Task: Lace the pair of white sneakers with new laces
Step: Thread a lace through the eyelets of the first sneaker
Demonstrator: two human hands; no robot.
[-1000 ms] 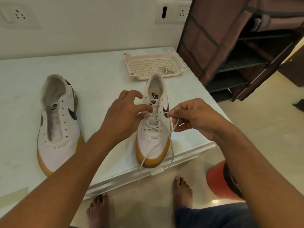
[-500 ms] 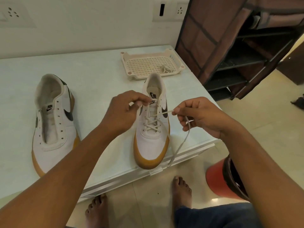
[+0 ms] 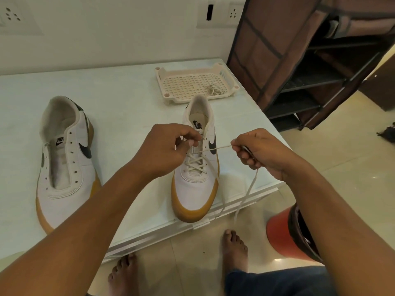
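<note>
Person only: left hand [image 3: 164, 150] and right hand [image 3: 260, 150] are bare. Left forearm [image 3: 85, 221] and right forearm [image 3: 333, 210] are bare right to the frame edge. Left foot [image 3: 123, 274] and right foot [image 3: 234, 248] are bare, toes showing. Dark blue trouser leg [image 3: 277, 283] at bottom right, ending above the right ankle. Looks like denim, too blurred to be sure.

Soft, even indoor light, faint shadows, sharp centre, wide-angle bending at edges.

Pale wall [image 3: 106, 28] with sockets [image 3: 234, 12]; white table [image 3: 119, 92] against wall; beige tiled floor [image 3: 352, 167]; brown fabric shelf rack [image 3: 277, 50] right.
</note>
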